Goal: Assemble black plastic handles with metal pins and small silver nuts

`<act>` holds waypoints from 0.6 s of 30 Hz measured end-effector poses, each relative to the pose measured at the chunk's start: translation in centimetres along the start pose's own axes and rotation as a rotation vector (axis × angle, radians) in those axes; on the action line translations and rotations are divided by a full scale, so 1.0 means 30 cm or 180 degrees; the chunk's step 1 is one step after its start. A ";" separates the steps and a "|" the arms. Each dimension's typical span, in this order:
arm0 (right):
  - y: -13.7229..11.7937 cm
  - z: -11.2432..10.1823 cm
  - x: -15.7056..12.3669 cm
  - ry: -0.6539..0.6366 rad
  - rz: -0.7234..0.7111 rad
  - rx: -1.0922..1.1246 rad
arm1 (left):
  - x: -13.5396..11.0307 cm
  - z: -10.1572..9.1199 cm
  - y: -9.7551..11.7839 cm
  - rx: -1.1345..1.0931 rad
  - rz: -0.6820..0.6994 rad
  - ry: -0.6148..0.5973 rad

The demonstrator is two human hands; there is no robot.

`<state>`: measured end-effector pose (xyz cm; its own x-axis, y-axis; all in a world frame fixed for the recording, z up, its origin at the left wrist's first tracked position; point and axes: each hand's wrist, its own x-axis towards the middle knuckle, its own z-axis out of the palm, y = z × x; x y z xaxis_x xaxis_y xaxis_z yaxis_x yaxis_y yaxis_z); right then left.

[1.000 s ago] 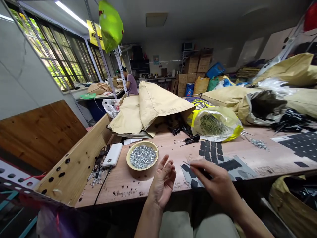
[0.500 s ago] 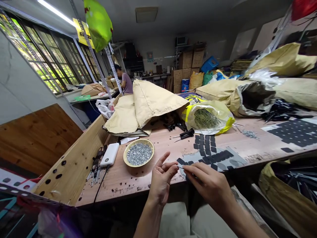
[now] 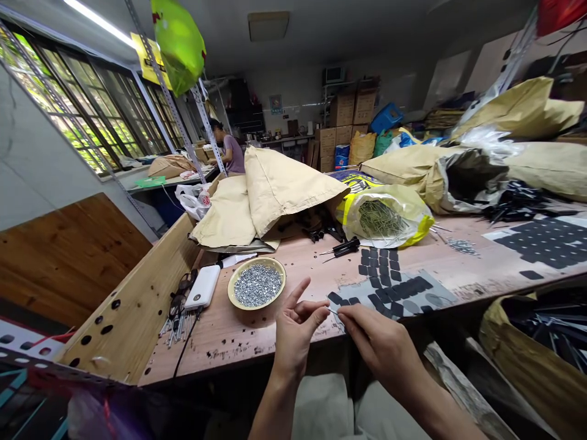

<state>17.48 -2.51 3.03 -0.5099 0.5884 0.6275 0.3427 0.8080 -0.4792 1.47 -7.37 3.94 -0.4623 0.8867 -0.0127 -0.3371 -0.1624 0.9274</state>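
Observation:
A thin metal rod (image 3: 333, 311) spans the short gap between my two hands, above the front edge of the table. My left hand (image 3: 295, 333) pinches its left end between thumb and bent fingers, with the index finger raised. Whether some small part sits in that pinch is hidden. My right hand (image 3: 380, 342) grips the other end, fingers pressed together. To the left of my hands stands a yellow bowl (image 3: 232, 303) full of small shiny metal pieces. Behind my right hand lie black rounded pads (image 3: 384, 296) on a grey sheet (image 3: 440, 287).
Behind are a black-handled screwdriver (image 3: 346, 247), a yellow-edged bag (image 3: 419, 211) of thin rods and large tan sacks (image 3: 293, 189). A white power bank (image 3: 203, 287) with a cable lies left, beside a wooden side board (image 3: 137, 305). A person (image 3: 233, 153) sits at a far bench.
My hands stay together at the rod with only slight finger shifts. The left hand has moved a little to the left. Nothing on the table has moved.

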 end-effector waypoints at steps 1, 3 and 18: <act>-0.004 0.006 -0.002 -0.0027 0.0093 0.0072 | 0.001 0.001 -0.003 0.0014 -0.0007 -0.0013; 0.005 0.016 -0.008 -0.0111 0.0313 0.0228 | 0.006 -0.003 -0.017 0.0039 -0.0120 -0.0151; 0.704 -0.193 -0.133 -0.0556 0.1696 -0.0708 | 0.157 -0.200 -0.244 0.1103 0.0329 0.0395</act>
<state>31.32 12.38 -6.04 -0.3383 0.9157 0.2170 0.7338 0.4011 -0.5483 -3.14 -4.60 -5.15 -0.5823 0.8106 0.0619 0.0039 -0.0734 0.9973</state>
